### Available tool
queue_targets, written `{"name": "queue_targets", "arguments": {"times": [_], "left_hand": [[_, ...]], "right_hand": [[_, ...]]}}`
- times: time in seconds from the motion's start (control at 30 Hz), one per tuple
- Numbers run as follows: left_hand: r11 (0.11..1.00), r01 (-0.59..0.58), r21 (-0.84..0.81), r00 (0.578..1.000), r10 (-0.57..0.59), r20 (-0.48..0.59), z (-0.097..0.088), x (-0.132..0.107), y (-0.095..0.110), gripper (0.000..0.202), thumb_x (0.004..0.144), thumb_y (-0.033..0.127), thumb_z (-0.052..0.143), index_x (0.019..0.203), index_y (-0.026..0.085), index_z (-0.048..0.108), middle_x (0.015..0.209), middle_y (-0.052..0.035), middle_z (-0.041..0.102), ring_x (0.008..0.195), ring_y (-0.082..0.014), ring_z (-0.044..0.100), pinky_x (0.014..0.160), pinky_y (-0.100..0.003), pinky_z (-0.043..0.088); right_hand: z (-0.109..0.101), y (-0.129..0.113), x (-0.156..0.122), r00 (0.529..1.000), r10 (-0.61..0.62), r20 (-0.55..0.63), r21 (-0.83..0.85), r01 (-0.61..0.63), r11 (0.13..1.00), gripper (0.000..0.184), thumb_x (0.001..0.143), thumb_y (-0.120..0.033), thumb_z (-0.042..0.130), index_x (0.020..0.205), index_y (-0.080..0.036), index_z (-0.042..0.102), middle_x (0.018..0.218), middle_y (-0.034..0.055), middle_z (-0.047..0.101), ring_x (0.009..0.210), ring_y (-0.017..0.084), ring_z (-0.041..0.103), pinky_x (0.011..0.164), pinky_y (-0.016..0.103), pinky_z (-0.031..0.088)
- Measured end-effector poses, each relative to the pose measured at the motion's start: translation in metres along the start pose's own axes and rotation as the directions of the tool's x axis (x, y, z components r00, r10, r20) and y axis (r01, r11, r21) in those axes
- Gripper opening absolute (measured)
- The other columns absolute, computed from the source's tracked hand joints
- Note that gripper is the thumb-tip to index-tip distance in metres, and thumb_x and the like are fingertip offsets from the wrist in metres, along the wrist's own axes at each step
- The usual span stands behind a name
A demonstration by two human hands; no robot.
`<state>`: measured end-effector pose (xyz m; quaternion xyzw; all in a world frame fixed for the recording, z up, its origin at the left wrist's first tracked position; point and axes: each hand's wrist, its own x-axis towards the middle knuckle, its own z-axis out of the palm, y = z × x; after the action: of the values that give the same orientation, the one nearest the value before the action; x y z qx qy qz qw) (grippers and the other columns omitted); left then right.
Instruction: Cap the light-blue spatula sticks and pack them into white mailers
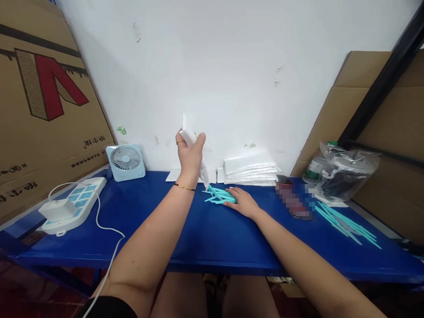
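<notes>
Raised above the table, my left hand (191, 153) is closed around a flat white packet (188, 134), its thumb on the right side. The hand hides much of the packet. Just below that wrist, a clear plastic piece (204, 177) reaches down to the turquoise strips (216, 195); what it belongs to cannot be made out. My right hand (244, 202) lies palm down on the right end of these strips, fingers spread and touching them. Behind the strips, against the wall, is a stack of white packets (250, 169).
A small blue fan (126, 162) and a power strip (74, 205) with a white cable (108, 227) are at left. On the right are a blurred dark red object (293, 200), more turquoise strips (348, 224), a bottle (315, 168) and a plastic bag (348, 173). Cardboard (51, 137) stands at left.
</notes>
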<state>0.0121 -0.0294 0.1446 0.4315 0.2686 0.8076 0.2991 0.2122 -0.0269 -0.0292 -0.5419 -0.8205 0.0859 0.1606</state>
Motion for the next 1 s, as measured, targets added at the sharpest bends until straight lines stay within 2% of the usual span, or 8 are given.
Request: {"name": "queue_targets", "arguments": {"times": [0.2, 0.43, 0.6, 0.7, 0.77, 0.8, 0.9, 1.0], "left_hand": [[0.998, -0.058, 0.025, 0.996, 0.056, 0.076, 0.004, 0.007, 0.017, 0.049, 0.068, 0.040, 0.074, 0.107, 0.022, 0.049, 0.102, -0.0041, 0.060, 0.101, -0.0190, 0.058, 0.091, -0.033, 0.045], [0.997, -0.080, 0.008, 0.992, 0.079, 0.094, -0.005, 0.014, 0.032, 0.050, 0.067, 0.039, 0.075, 0.107, 0.021, 0.051, 0.104, -0.0048, 0.059, 0.107, -0.0205, 0.055, 0.097, -0.036, 0.041], [0.997, -0.071, 0.020, 0.995, 0.069, 0.078, -0.014, 0.017, 0.028, 0.050, 0.068, 0.041, 0.074, 0.108, 0.022, 0.051, 0.106, -0.0059, 0.059, 0.105, -0.0204, 0.056, 0.096, -0.036, 0.041], [0.969, -0.168, 0.183, 0.982, 0.149, 0.112, -0.028, 0.024, 0.018, 0.057, 0.067, 0.040, 0.073, 0.115, 0.023, 0.049, 0.107, -0.0057, 0.060, 0.104, -0.0212, 0.056, 0.095, -0.036, 0.040], [0.880, -0.240, 0.410, 0.966, 0.175, 0.190, -0.045, 0.028, 0.007, 0.061, 0.066, 0.039, 0.073, 0.119, 0.024, 0.048, 0.108, -0.0065, 0.060, 0.106, -0.0241, 0.055, 0.098, -0.039, 0.037], [0.793, -0.265, 0.549, 0.958, 0.150, 0.246, -0.055, 0.029, -0.001, 0.063, 0.065, 0.039, 0.073, 0.120, 0.023, 0.049, 0.110, -0.0078, 0.060, 0.108, -0.0264, 0.054, 0.099, -0.042, 0.035], [0.408, -0.277, 0.870, 0.935, -0.093, 0.341, -0.088, 0.025, -0.027, 0.067, 0.065, 0.039, 0.070, 0.125, 0.022, 0.047, 0.117, -0.0132, 0.058, 0.115, -0.0328, 0.049, 0.103, -0.050, 0.025], [0.118, -0.301, 0.946, 0.880, -0.349, 0.323, -0.116, 0.003, -0.050, 0.089, 0.061, 0.049, 0.069, 0.137, 0.016, 0.035, 0.132, -0.0217, 0.046, 0.126, -0.0389, 0.037, 0.103, -0.054, 0.021]], "right_hand": [[0.000, 0.001, 0.000, 1.000, 0.001, 0.010, -0.022, -0.001, 1.000, 0.070, 0.080, -0.068, 0.041, 0.139, -0.029, 0.038, 0.144, 0.0066, 0.037, 0.135, 0.027, 0.027, 0.108, 0.043, 0.024], [0.002, 0.002, -0.001, 1.000, -0.020, 0.003, -0.025, 0.021, 0.999, 0.071, 0.080, -0.070, 0.038, 0.138, -0.029, 0.039, 0.144, 0.0065, 0.037, 0.135, 0.027, 0.027, 0.108, 0.043, 0.024], [0.001, 0.001, -0.001, 1.000, -0.015, 0.000, -0.026, 0.015, 1.000, 0.069, 0.081, -0.068, 0.040, 0.138, -0.029, 0.039, 0.144, 0.0064, 0.037, 0.135, 0.027, 0.028, 0.108, 0.043, 0.025], [0.001, 0.001, -0.001, 1.000, -0.019, 0.000, -0.024, 0.019, 1.000, 0.069, 0.081, -0.068, 0.039, 0.138, -0.029, 0.039, 0.144, 0.0064, 0.037, 0.135, 0.027, 0.027, 0.108, 0.043, 0.024], [0.001, 0.001, -0.002, 1.000, -0.020, 0.007, -0.023, 0.020, 1.000, 0.069, 0.081, -0.068, 0.039, 0.138, -0.029, 0.039, 0.145, 0.0063, 0.037, 0.135, 0.027, 0.027, 0.108, 0.043, 0.024], [0.001, 0.001, -0.002, 1.000, -0.021, 0.012, -0.021, 0.021, 1.000, 0.069, 0.081, -0.068, 0.038, 0.138, -0.029, 0.039, 0.145, 0.0063, 0.036, 0.135, 0.027, 0.026, 0.108, 0.043, 0.024], [0.000, 0.001, -0.002, 0.999, -0.021, 0.026, -0.015, 0.021, 1.000, 0.070, 0.081, -0.069, 0.037, 0.139, -0.029, 0.038, 0.146, 0.0061, 0.035, 0.136, 0.027, 0.024, 0.109, 0.043, 0.023], [-0.001, 0.000, -0.002, 0.999, -0.017, 0.038, -0.006, 0.017, 1.000, 0.071, 0.081, -0.070, 0.035, 0.139, -0.030, 0.037, 0.147, 0.0055, 0.034, 0.137, 0.027, 0.023, 0.109, 0.043, 0.022]]}}
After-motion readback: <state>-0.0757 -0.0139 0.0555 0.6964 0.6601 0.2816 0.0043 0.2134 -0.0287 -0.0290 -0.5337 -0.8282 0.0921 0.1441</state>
